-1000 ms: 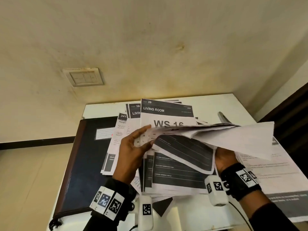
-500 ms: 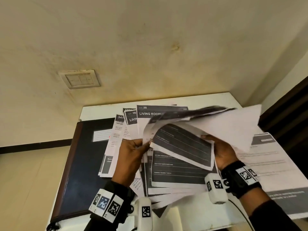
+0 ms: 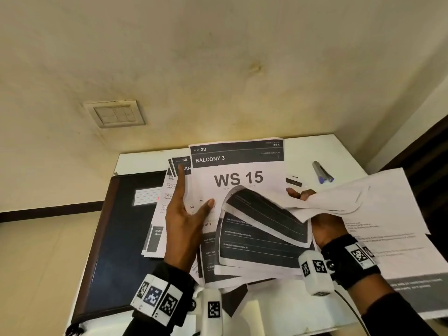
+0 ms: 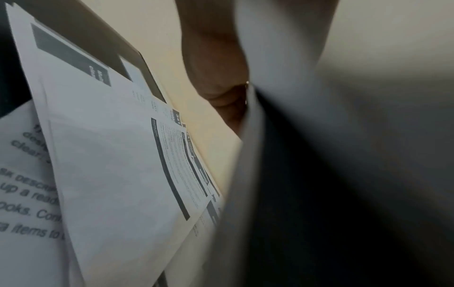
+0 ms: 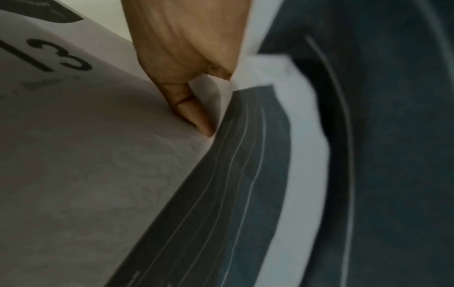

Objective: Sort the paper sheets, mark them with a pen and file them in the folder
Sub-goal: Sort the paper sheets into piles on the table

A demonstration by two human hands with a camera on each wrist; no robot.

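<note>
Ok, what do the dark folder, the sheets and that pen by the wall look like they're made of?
Folder: probably leatherette, matte, with a brown edge trim. Sheets: thin printer paper, curling where the right hand lifts them. Pen: likely plastic, grey with a glossy blue end.

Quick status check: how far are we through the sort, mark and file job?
Early, sorting only. Done: little to show. In hand: the left hand props the stack showing the WS 15 sheet, while the right hand pinches peeled-back sheets. Left: the pen lies untouched on the table, and the folder is closed, so marking and filing remain.
</note>
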